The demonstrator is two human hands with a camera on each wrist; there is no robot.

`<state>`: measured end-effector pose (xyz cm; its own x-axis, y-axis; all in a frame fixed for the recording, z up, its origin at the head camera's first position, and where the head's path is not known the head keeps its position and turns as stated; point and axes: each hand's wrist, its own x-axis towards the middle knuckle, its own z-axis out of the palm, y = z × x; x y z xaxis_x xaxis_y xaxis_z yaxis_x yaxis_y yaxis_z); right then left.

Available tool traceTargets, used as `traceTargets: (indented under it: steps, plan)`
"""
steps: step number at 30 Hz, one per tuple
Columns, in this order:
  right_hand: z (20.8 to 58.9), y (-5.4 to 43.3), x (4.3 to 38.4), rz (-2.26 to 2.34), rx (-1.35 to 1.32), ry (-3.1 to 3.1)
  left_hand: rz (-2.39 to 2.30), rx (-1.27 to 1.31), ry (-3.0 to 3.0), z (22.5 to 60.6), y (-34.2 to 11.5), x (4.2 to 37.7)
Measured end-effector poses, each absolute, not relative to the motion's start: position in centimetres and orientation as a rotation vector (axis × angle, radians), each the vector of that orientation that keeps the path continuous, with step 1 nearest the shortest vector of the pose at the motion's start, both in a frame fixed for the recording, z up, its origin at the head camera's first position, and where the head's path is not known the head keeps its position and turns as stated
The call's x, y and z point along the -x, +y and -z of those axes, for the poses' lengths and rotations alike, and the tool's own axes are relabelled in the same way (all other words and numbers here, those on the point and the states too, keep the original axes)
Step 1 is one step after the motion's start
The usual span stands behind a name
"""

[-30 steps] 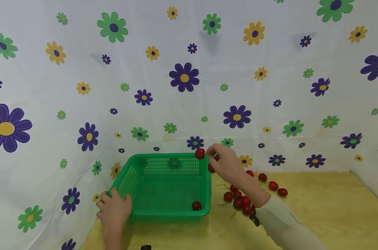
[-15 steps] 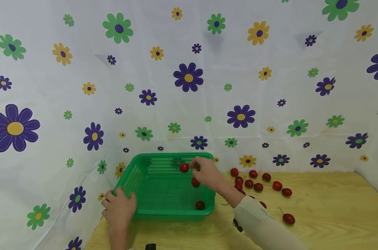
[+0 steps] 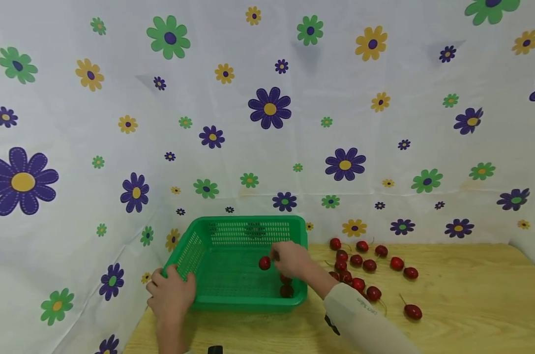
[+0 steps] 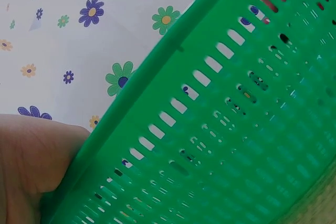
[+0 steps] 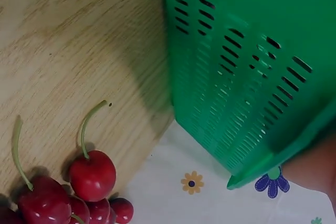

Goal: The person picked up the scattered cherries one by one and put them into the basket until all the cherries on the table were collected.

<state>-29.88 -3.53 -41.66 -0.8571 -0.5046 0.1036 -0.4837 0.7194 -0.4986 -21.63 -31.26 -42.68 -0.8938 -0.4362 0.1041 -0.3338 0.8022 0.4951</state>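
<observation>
My left hand (image 3: 171,295) grips the left rim of a green plastic basket (image 3: 245,301), its fingers over the edge. In the left wrist view part of that hand (image 4: 31,166) lies against the basket's outer wall (image 4: 157,129). Inside the basket, toward its right side, my right hand (image 3: 290,259) pinches a red cherry (image 3: 265,263), seemingly by the stem, which is too small to make out. Another cherry (image 3: 286,279) shows just under the hand; whether it hangs or lies is unclear. One more cherry (image 3: 287,291) sits in the near right corner.
Several cherries with stems (image 3: 358,284) lie loosely bunched on the wooden table (image 3: 462,305) right of the basket. A single cherry (image 3: 412,311) lies apart, farther right. A white flowered cloth (image 3: 250,59) hangs behind and along the sides.
My right hand has come left over the basket's rim and then lowered inside, bringing the dangling cherries down. The left hand keeps its hold on the rim.
</observation>
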Motion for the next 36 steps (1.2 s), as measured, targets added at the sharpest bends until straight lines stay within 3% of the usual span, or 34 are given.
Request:
traceTargets:
  steps: [17, 36]
  plan:
    - [43.3, -4.4, 29.8, 0.355, 0.945, 2.996, 0.703, -0.606, -2.76, 42.7, -31.5, 21.6]
    - [43.3, -3.3, 29.6, 0.737, 1.077, 3.085, 0.717, -0.603, -2.768, 43.1, -31.3, 21.7]
